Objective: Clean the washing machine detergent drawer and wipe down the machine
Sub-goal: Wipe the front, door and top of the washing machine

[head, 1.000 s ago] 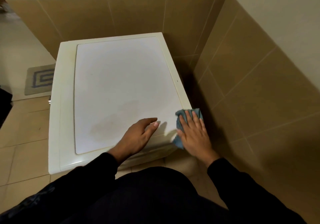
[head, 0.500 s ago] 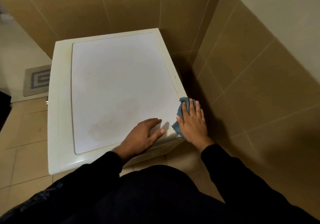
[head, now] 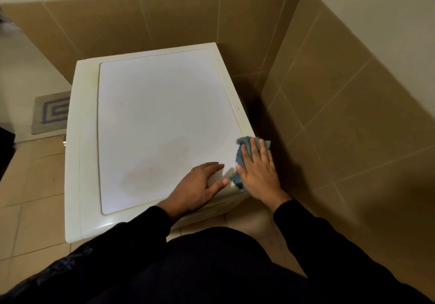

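Since the earlier frames our right hand [head: 257, 169] has slid the blue cloth [head: 240, 160] a little along the right edge of the washing machine [head: 153, 120], toward the far side, while our left hand [head: 200, 186] has stayed put near the front right of the lid. Right hand lies flat, fingers straight and together, pressing the cloth down on the machine's front right corner; cloth bunches out past the fingertips and under the thumb side. Left hand is also flat, fingers relaxed and slightly spread, palm resting on the white top panel, holding nothing. The two hands sit just beside each other, not touching. Detergent drawer not visible from this angle. A faint brownish stain [head: 155, 167] marks the top panel just left of our left hand. Black sleeves cover both forearms. Machine stands in a corner: tan tiled wall [head: 341, 115] close on its right with a dark gap between, tiled wall behind. Beige floor tiles left, and a grey-blue bath mat [head: 50, 113] beyond the machine's left side.
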{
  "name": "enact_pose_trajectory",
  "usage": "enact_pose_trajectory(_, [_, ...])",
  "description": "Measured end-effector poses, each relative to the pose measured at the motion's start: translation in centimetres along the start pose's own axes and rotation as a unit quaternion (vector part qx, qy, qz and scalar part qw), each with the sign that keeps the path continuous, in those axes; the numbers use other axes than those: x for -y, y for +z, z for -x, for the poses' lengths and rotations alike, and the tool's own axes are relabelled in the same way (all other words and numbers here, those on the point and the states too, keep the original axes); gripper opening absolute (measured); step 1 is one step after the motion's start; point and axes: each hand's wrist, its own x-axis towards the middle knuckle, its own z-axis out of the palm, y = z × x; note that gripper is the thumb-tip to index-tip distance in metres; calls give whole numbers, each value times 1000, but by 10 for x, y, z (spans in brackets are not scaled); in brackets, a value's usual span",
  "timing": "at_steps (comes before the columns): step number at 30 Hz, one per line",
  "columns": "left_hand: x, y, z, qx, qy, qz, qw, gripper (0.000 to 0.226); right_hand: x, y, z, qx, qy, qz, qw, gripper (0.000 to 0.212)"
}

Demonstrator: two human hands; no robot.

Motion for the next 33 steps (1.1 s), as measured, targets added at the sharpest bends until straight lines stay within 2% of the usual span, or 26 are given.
enact_pose_trajectory(3, [-1, -3, -5, -1, 12, -1, 1000, 60, -21, 1, 28, 21, -101, -6, 995, 72])
enact_pose_trajectory(5, [2, -4, -7, -8, 14, -2, 1000, 60, -37, -2, 29, 41, -114, -19, 992, 72])
enact_pose_trajectory(7, [4, -5, -7, -12, 12, -1, 1000, 62, -37, -5, 15, 48, -91, -10, 995, 71])
enact_pose_trajectory(12, [5, -4, -8, -16, 11, 3, 1000, 61, 7, -7, -28, -2, 3, 9, 1000, 67])
enact_pose_trajectory(15, [6, -6, -8, -27, 12, 7, 1000, 57, 17, -3, -16, -13, -26, 23, 999, 67])
enact_pose_trajectory(18, [17, -14, -2, -42, 2, 12, 999, 55, 13, 1, 4, -15, -84, -4, 996, 78])
enact_pose_trajectory(22, [39, -28, 6, -62, -18, 18, 998, 53, 16, -2, -18, -13, -18, -23, 999, 99])
enact_pose_trajectory(27, [64, -46, 7, -64, -31, 6, 997, 56, 54, -9, -53, -37, 52, -25, 998, 88])
enact_pose_trajectory(33, [97, -75, 12, -95, -50, 12, 994, 55, 47, -5, -29, -34, -34, -33, 998, 74])
